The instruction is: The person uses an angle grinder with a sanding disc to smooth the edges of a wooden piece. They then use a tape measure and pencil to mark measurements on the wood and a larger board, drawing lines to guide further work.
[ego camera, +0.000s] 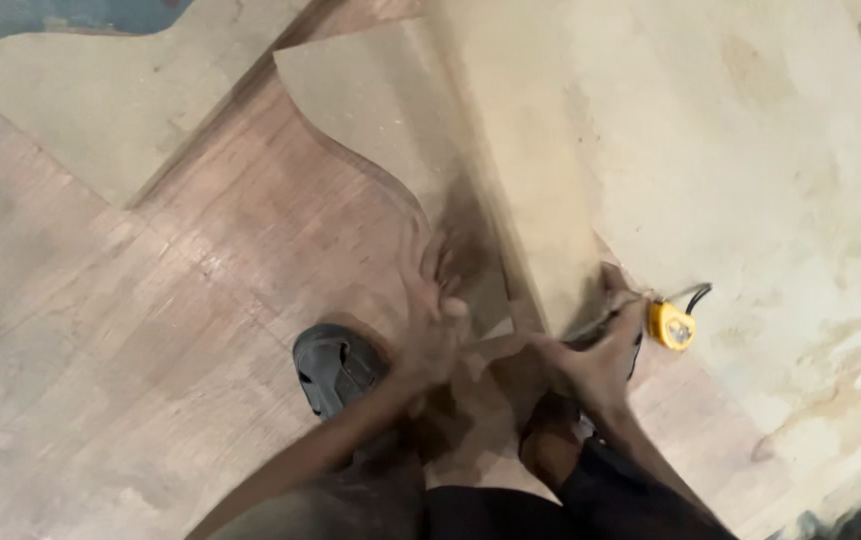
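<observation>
My left hand (435, 325) is blurred, with its fingers curled on the near edge of a thin brown board with a curved cut edge (370, 100). My right hand (595, 355) grips the near end of a long tan plank (520, 170), which runs away from me over that board. A thin grey strip crosses the right hand's fingers and reaches towards a small yellow tape measure (672, 326) lying just to its right. I cannot tell what that strip is. Both hands are low, between my feet.
My left foot in a black sandal (335, 370) stands on the reddish wooden sheet (150, 330); my right foot (550, 445) is under the right hand. Another cut board (100, 90) lies at the far left. A large pale sheet (770, 170) fills the right side.
</observation>
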